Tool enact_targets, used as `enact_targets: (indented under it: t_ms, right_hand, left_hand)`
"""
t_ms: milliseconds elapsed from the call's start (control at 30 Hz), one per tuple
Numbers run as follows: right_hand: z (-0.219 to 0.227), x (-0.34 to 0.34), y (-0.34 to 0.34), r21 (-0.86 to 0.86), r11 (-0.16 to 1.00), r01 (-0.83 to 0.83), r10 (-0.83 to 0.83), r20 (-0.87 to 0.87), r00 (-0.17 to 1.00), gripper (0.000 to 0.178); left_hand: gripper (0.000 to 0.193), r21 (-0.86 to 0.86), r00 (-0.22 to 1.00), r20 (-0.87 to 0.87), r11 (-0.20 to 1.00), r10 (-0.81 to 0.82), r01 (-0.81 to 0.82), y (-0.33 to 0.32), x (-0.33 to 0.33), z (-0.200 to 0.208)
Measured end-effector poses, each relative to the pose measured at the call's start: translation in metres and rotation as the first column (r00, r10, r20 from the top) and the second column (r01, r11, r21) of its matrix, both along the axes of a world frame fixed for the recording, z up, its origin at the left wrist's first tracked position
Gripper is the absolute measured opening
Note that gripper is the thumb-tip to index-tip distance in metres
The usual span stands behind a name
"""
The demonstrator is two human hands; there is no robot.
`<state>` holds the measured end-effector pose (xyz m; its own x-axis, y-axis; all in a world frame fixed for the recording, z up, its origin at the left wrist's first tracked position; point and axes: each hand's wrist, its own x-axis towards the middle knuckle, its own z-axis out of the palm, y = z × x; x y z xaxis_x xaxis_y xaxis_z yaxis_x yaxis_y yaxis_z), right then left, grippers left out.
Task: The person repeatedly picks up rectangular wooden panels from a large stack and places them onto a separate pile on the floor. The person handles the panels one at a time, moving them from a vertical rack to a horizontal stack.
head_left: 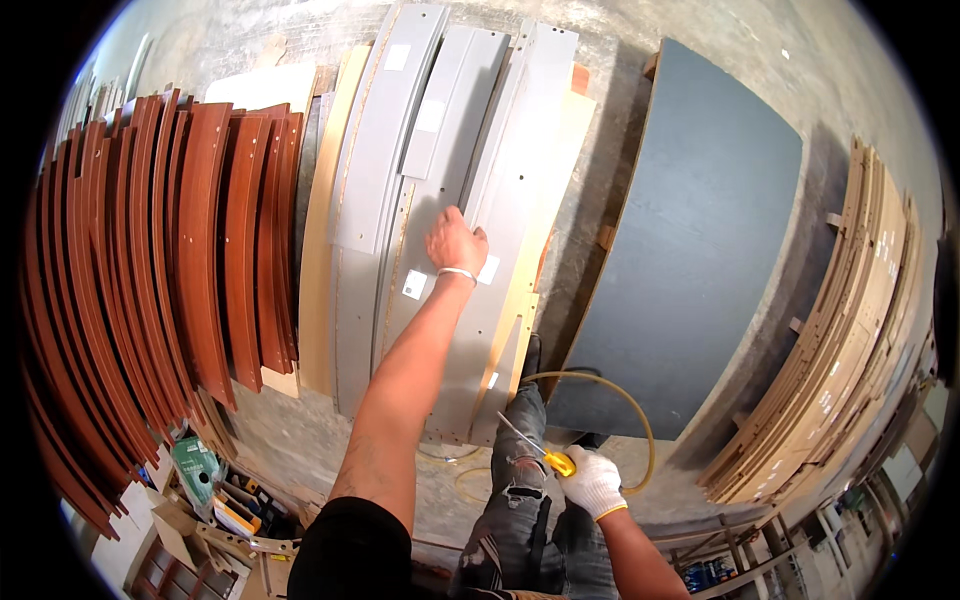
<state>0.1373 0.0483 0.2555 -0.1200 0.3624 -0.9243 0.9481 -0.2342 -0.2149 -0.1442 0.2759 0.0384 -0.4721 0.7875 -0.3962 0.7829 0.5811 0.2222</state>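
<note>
My bare left hand (pixel 456 245), a white band on its wrist, reaches over a stack of long grey panels (pixel 520 180). Its fingers are curled closed; what they hold, if anything, is hidden. White labels (pixel 414 284) are stuck on the panels near it. In a white knit glove, my right hand (pixel 591 482) is closed round the yellow handle of a screwdriver (pixel 557 462). The screwdriver's metal shaft points up and left, over my leg. A yellowish hose (pixel 640 405) loops beside the glove; whether the hand touches it I cannot tell.
Reddish-brown boards (pixel 205 250) stand in rows at the left. To the right, a large dark grey board (pixel 690 240) lies on wooden supports, with stacked tan boards (pixel 830 330) beyond. A cluttered box of boxes and tools (pixel 235 510) is at the lower left.
</note>
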Motion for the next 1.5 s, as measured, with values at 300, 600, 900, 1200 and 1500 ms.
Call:
enact_targets:
  t_ms: [300,600,900,1200,1500]
  right_hand:
    - [0.002,0.012,-0.006,-0.059,0.998,-0.009,0.01,0.009,1.0,0.05]
    - [0.008,0.027,-0.025,0.007,1.0,-0.01,0.01,-0.006,1.0,0.036]
    - [0.004,0.04,-0.038,0.046,0.998,-0.04,0.039,0.01,0.999,0.031]
    - [0.0,0.032,-0.057,0.03,0.997,-0.071,0.071,0.006,0.997,0.03]
    - [-0.003,0.034,-0.05,0.106,0.993,0.056,-0.062,0.056,0.996,0.03]
  left_hand:
    - [0.058,-0.063,0.891,0.439,0.993,0.114,-0.096,-0.061,0.003,0.012]
    - [0.044,-0.617,-0.469,0.746,0.754,0.472,-0.223,-0.207,-0.041,-0.014]
    - [0.052,-0.66,-0.742,0.583,0.725,0.33,-0.196,-0.23,-0.005,-0.015]
    - [0.055,-0.567,-0.504,0.716,0.823,0.482,-0.017,-0.189,-0.047,-0.001]
    - [0.04,-0.626,-0.252,0.757,0.78,0.603,-0.017,-0.166,-0.04,0.016]
